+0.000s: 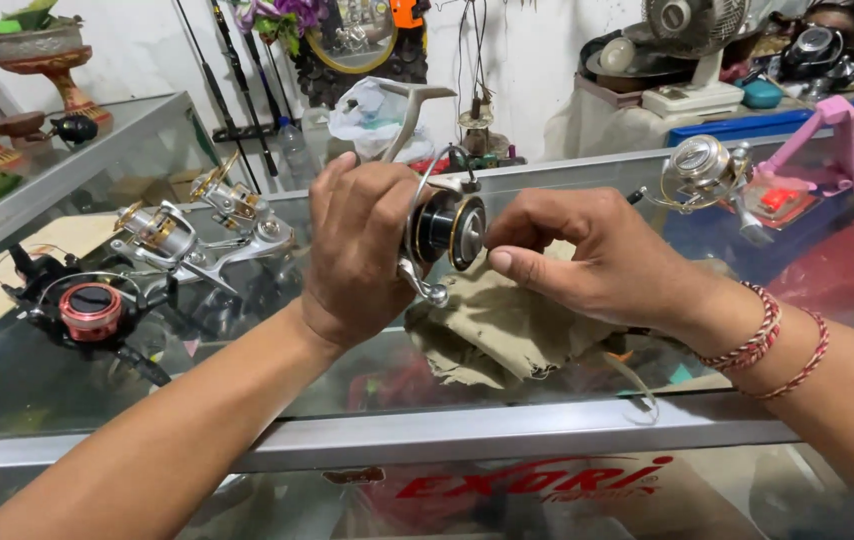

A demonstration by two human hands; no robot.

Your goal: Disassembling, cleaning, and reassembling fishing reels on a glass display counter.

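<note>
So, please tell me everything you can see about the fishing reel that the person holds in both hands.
The spinning reel looks like silver metal, with a black spool trimmed in gold. It is held above a glass counter and a crumpled khaki cloth, spool facing right. The left hand wraps its body; the right hand pinches the spool's front edge. Its silver foot sticks up behind, a bail wire arches over, and a small knob hangs below.

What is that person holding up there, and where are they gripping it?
A spinning fishing reel: the left hand wraps its body, and the right hand's fingers pinch the spool's front.
</note>
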